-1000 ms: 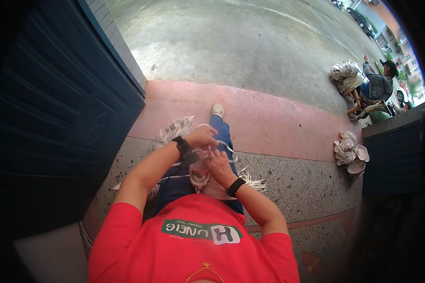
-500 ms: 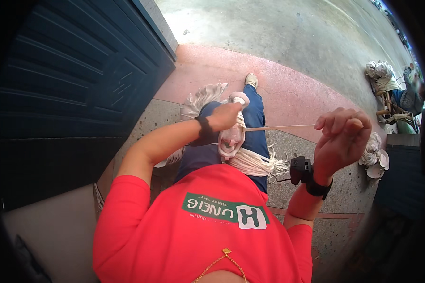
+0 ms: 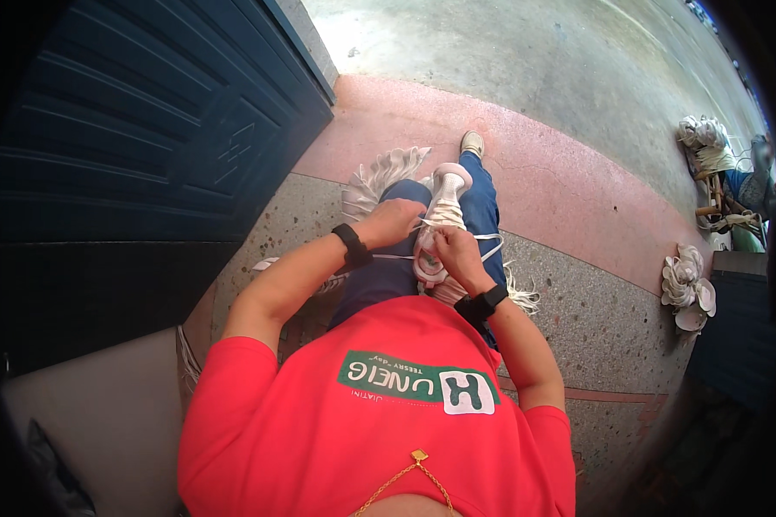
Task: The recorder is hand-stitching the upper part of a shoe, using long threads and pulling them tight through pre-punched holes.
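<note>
Left hand (image 3: 394, 222) is nearly closed, its fingers bunched and its fingertips pinching a white lace (image 3: 428, 222); right hand (image 3: 459, 252), just to its right and a little nearer the body, is curled with its fingertips drawn together on the same lace, a short stretch of which spans the gap between the two hands; how firmly either grips cannot be told. The pink-and-white shoe (image 3: 447, 191) lies on the lap between and beneath both hands, its pink collar beyond them, its rounded toe below and partly behind the right hand; a loose white strand (image 3: 491, 246) loops out to the right of the right hand, over the blue trousers (image 3: 379, 280); farther right and nearer the body hangs a bundle of white laces (image 3: 522, 297). Just beyond the left hand stands a fanned row of pale pieces (image 3: 379, 179); well to the left of that hand is a dark blue door (image 3: 129, 146); well to the right of the right hand, a pile of white pieces (image 3: 685, 284) rests on the floor (image 3: 595, 302).
</note>
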Available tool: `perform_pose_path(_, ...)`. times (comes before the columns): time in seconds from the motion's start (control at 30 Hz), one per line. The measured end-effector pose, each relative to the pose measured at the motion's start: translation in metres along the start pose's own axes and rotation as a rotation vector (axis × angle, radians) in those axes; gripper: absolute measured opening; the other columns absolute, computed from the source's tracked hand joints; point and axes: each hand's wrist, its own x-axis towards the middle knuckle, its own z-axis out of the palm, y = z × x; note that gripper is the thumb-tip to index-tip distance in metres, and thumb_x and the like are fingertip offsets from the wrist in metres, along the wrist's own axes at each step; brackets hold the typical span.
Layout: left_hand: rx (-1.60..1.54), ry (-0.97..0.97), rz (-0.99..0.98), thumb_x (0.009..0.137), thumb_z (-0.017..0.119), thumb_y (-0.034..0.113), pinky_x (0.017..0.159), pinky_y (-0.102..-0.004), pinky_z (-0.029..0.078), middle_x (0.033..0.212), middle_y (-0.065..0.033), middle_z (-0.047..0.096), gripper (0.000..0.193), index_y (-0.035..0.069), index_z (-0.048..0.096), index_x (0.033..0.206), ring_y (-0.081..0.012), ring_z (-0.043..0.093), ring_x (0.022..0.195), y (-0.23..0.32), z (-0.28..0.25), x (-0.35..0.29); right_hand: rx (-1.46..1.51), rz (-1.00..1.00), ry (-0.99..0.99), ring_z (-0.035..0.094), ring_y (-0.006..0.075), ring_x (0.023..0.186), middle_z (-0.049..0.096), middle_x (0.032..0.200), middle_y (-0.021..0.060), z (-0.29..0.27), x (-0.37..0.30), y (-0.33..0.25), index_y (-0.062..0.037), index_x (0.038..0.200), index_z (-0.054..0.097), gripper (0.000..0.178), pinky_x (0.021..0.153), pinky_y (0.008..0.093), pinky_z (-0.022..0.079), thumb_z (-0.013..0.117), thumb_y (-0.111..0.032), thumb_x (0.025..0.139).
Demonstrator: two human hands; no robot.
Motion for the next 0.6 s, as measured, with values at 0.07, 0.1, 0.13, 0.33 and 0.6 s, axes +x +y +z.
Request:
perform_pose_path(0.07, 0.072, -0.041, -0.041, 0.095, 0.059, 0.017, 0.078, -0.0523, 0.055, 0.091, -0.0225, 0.071, 0.018, 0.005, 0.069, 0.105, -0.0427, 0.069, 0.09, 0.001, 0.003, -0.006, -0.195, -0.039, 0.001, 0.071, 0.0422, 0.079, 0.069, 0.081, 0.0233, 0.004, 0.001, -0.012, -0.0019, 0.093, 0.068, 0.023, 0.071, 0.0516, 0.055, 0.06, -0.024, 0.095)
perform_pose_path(0.1, 0.086, -0.045, -0.073, 0.096, 0.059, 0.018, 0.077, -0.0528, 0.055, 0.089, -0.0228, 0.071, 0.018, 0.005, 0.07, 0.101, -0.043, 0.069, 0.089, 0.002, 0.005, -0.009, -0.291, -0.06, 0.004, 0.071, 0.0422, 0.079, 0.069, 0.082, 0.0227, 0.006, 0.002, -0.019, -0.0024, 0.093, 0.067, 0.021, 0.07, 0.0523, 0.056, 0.06, -0.023, 0.094)
perform_pose_path(0.13, 0.1, -0.05, -0.1, 0.096, 0.058, 0.019, 0.076, -0.0532, 0.055, 0.088, -0.023, 0.071, 0.019, 0.005, 0.07, 0.098, -0.0433, 0.069, 0.087, 0.003, 0.008, -0.011, -0.356, -0.067, -0.012, 0.071, 0.0419, 0.078, 0.069, 0.082, 0.0221, 0.009, 0.004, -0.02, -0.0028, 0.092, 0.066, 0.02, 0.069, 0.0519, 0.056, 0.061, -0.022, 0.093)
perform_pose_path(0.33, 0.043, 0.156, -0.221, 0.095, 0.056, 0.018, 0.068, -0.0563, 0.055, 0.079, -0.026, 0.069, 0.017, 0.004, 0.064, 0.1, -0.0477, 0.068, 0.076, 0.019, 0.022, -0.014, -0.375, -0.104, -0.031, 0.071, 0.0342, 0.071, 0.068, 0.08, 0.0186, 0.012, 0.008, -0.009, -0.004, 0.092, 0.064, 0.016, 0.06, 0.0457, 0.055, 0.064, -0.02, 0.092)
perform_pose_path(0.6, -0.221, 0.195, -0.429, 0.092, 0.052, 0.011, 0.076, -0.0555, 0.054, 0.087, -0.028, 0.07, 0.021, -0.001, 0.056, 0.109, -0.0481, 0.068, 0.087, 0.031, 0.009, -0.012, 1.244, -0.124, -0.298, 0.036, 0.0033, 0.054, 0.04, 0.067, -0.0081, -0.202, -0.03, -0.156, -0.0095, 0.11, 0.054, 0.009, 0.069, 0.024, 0.044, 0.054, -0.018, 0.108)
